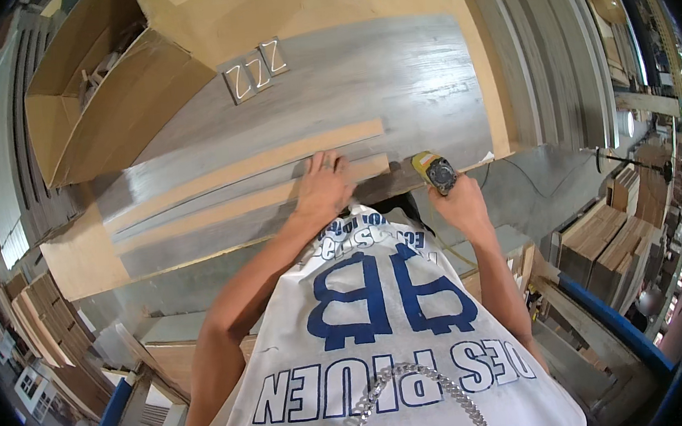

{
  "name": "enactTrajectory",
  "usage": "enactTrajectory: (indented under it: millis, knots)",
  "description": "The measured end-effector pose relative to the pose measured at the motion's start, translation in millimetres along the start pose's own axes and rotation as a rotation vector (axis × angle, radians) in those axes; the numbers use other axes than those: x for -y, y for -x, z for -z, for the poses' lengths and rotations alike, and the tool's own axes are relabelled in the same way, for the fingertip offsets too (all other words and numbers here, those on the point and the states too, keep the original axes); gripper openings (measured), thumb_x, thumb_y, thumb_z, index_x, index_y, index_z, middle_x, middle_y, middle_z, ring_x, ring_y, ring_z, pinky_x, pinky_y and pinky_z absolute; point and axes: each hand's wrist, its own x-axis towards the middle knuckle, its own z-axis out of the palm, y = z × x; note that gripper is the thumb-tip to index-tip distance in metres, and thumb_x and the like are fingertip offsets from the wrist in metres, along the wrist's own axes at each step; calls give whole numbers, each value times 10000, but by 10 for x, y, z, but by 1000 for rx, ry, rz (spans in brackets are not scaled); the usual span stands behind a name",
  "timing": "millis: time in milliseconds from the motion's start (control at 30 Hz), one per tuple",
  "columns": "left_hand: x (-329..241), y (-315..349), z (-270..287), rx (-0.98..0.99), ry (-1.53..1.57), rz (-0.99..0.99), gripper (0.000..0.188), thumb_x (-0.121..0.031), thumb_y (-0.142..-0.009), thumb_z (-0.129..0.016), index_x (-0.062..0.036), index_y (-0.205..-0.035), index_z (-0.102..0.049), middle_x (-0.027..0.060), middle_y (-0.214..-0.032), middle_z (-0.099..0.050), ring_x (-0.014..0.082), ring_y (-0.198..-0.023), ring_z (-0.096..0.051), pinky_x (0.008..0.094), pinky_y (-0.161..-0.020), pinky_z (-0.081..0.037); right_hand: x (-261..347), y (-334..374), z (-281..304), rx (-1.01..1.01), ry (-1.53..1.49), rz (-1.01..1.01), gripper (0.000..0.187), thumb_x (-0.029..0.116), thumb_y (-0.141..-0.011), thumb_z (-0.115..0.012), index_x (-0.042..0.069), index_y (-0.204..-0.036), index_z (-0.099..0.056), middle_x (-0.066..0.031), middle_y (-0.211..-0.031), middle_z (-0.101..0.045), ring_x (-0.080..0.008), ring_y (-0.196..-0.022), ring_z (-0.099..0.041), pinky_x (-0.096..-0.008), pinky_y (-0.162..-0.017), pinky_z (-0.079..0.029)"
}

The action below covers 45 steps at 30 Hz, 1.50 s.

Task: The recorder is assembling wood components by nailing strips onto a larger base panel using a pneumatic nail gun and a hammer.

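In my right hand is a yellow and black nail gun, held beside the right end of the strips, close to the near edge of the work surface. My left hand lies palm down with its fingers extended, pressing on the long tan strips. The far tan strip and the near tan strip run roughly parallel, with a narrow grey gap between them. Both rest on a large grey wood-grain panel.
An open cardboard box with small pieces inside stands at the far left. Small grey blocks with white marks lie on the panel. Stacked grey boards flank the right side, and more boards the left. A yellow hose hangs below the table edge.
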Motion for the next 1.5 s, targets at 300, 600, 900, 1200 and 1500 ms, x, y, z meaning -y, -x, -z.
enactTrajectory:
  millis: [300, 600, 900, 1200, 1500]
  knots:
    - [67, -149, -211, -66, -11, -97, 570, -316, -872, -677, 11, -1315, -530, 150, -1237, -529, 339, -1218, -446, 441, -1062, -363, 113, 125, 47, 115, -114, -78, 353, 220, -801, -739, -77, -986, -696, -256, -788, -693, -365, -786, -705, -404, -706, -536]
    - [31, -192, -200, -41, -15, -97, 604, -306, -827, -729, 3, -1304, -522, 150, -1245, -518, 338, -1203, -450, 447, -1036, -371, 425, 123, -135, 193, -130, -38, 361, 234, -793, -738, -86, -954, -697, -298, -834, -686, -443, -853, -687, -442, -751, -540]
    - [42, -185, -211, -28, -7, -100, 659, -294, -797, -763, 33, -1306, -503, 178, -1274, -500, 359, -1222, -436, 453, -1058, -368, 432, 106, -151, 216, -80, -24, 352, 225, -790, -731, -84, -955, -699, -314, -853, -678, -460, -874, -673, -445, -764, -540]
    - [74, -203, -249, -48, -73, -145, 614, -312, -823, -733, 27, -1294, -533, 165, -1257, -529, 346, -1213, -458, 450, -1046, -378, 409, 143, -274, 133, 47, 97, 341, 215, -786, -727, -82, -951, -699, -312, -844, -674, -455, -854, -677, -462, -757, -537]
    - [77, -167, -281, -87, 17, -124, 571, -341, -875, -665, 20, -1303, -554, 137, -1241, -551, 295, -1214, -463, 440, -1047, -364, 478, -31, -177, 190, -13, 4, 384, 241, -801, -743, -81, -1006, -699, -272, -823, -700, -393, -828, -714, -407, -738, -545]
